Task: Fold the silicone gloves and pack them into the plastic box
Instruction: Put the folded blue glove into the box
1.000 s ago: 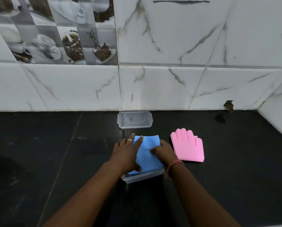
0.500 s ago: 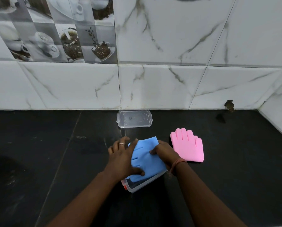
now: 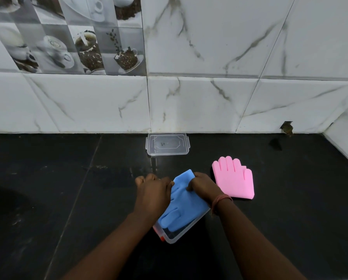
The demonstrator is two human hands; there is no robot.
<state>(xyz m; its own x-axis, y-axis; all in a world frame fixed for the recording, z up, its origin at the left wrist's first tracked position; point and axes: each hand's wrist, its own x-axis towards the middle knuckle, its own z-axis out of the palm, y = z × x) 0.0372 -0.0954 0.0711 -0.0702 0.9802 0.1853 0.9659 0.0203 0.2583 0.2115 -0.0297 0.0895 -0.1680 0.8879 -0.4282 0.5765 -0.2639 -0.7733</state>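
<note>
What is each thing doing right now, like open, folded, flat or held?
Blue glove: partly in the box, far end sticking out over the rim, held by both hands.
Box: open, turned at an angle on the counter.
Lid: off, lying flat by the wall.
Pink glove: flat on the counter, unfolded, untouched.
Left hand: gripping the blue glove's left edge.
Right hand: gripping its far end.

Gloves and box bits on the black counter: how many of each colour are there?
Blue gloves: 1, the blue glove lying over the clear box, with both hands on it
Pink gloves: 1, the pink glove flat on the counter
Clear boxes: 1
Clear lids: 1, the lid by the wall
Total: 4
</note>
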